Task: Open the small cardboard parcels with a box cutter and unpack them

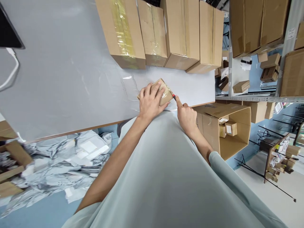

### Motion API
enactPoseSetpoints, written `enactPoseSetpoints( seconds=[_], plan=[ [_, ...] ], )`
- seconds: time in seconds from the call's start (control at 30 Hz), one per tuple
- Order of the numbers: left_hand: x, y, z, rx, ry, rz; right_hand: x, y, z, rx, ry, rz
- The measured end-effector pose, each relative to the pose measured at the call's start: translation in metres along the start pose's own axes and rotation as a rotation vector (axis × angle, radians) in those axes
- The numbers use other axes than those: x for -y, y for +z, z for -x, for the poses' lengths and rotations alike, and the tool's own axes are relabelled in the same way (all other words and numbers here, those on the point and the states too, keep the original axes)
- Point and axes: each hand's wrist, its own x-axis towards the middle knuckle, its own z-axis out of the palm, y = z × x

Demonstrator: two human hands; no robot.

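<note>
Atop the small cardboard carton (pixel 167 96), I see the left hand (pixel 150 104) splayed; at the carton's edge, the right hand (pixel 186 117) grips a red-and-black cutter (pixel 174 96) that overpressing could skid.

Bright, even light covers the grey tabletop (pixel 64 76); glare streaks the yellow packing tape (pixel 121 30) on its far side, a shadow borders the white cable (pixel 16 65) at its left, wide-angle distortion skews the metal shelving (pixel 251 98) to its right.

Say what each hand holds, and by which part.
Right hand grips the red-and-black tool by the end away from the small box. Left hand lies spread over the box's top.
</note>
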Motion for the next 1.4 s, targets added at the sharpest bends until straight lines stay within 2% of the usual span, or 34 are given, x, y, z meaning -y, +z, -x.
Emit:
enactPoseSetpoints(
  seconds=[0.27, 0.4, 0.63, 0.8, 0.97, 1.1, 1.2, 1.3, 1.4],
  plan=[
    [-0.003, 0.000, -0.001, 0.007, -0.003, -0.003, -0.014, -0.001, 0.010, -0.023, -0.015, -0.048],
    [-0.002, 0.001, -0.002, 0.000, -0.006, -0.009, -0.007, -0.005, -0.004, -0.092, -0.055, -0.109],
    [-0.003, 0.001, -0.002, 0.002, -0.006, -0.023, 0.011, 0.001, -0.028, -0.079, -0.066, -0.119],
    [0.000, 0.002, -0.001, -0.009, -0.003, -0.004, 0.011, 0.003, -0.014, -0.057, -0.013, -0.080],
    [-0.001, 0.003, 0.002, 0.017, 0.018, -0.001, -0.004, 0.009, 0.004, 0.024, 0.047, -0.047],
    [-0.002, 0.000, 0.002, 0.049, 0.031, -0.013, -0.015, 0.009, 0.017, 0.014, 0.043, -0.082],
    [0.000, -0.006, -0.002, 0.051, 0.024, -0.031, -0.023, 0.009, 0.031, -0.045, 0.016, -0.206],
    [0.004, -0.014, -0.003, 0.057, 0.018, -0.043, -0.035, 0.016, 0.038, -0.194, 0.022, -0.407],
    [0.011, -0.026, 0.005, 0.096, 0.018, -0.031, -0.045, 0.038, 0.019, -0.333, 0.052, -0.638]
  ],
)
